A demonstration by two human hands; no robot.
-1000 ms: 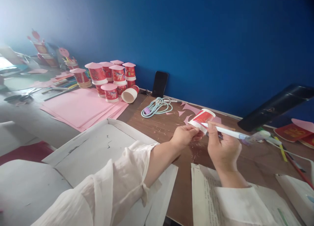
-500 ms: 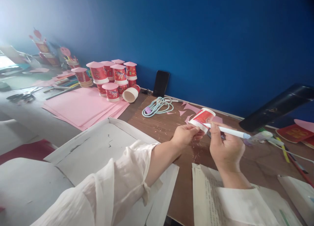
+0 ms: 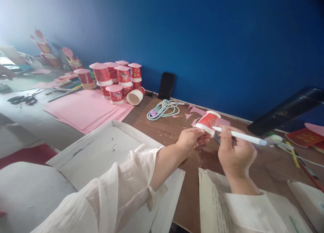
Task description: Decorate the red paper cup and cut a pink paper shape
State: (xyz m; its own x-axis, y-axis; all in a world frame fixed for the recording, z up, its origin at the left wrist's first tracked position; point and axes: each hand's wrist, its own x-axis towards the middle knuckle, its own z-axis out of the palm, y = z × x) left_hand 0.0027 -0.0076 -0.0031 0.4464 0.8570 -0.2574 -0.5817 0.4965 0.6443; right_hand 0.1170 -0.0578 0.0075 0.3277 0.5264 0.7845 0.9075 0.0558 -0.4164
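Note:
A red paper cup (image 3: 208,121) with white ends is tilted above the table, its rim pinched by my left hand (image 3: 192,139). My right hand (image 3: 236,152) grips a white marker pen (image 3: 244,136), whose tip is at or very close to the cup's lower side. I cannot tell whether the tip touches. Pink paper scraps (image 3: 197,111) lie behind the cup. Beyond my left hand is a coiled pale blue cable (image 3: 163,110).
Stacked red cups with pink cone tops (image 3: 124,77) stand by the wall, beside pink paper sheets (image 3: 81,110). A phone (image 3: 166,85) leans on the wall; a black cylinder (image 3: 286,111) slants at right. Scissors (image 3: 25,98) lie far left, a white tray (image 3: 106,148) in front.
My right hand and the pen have shifted slightly right, with the pen tip moving along the cup toward the right. The cup has turned a little. A blurred hand now shows at the far left edge.

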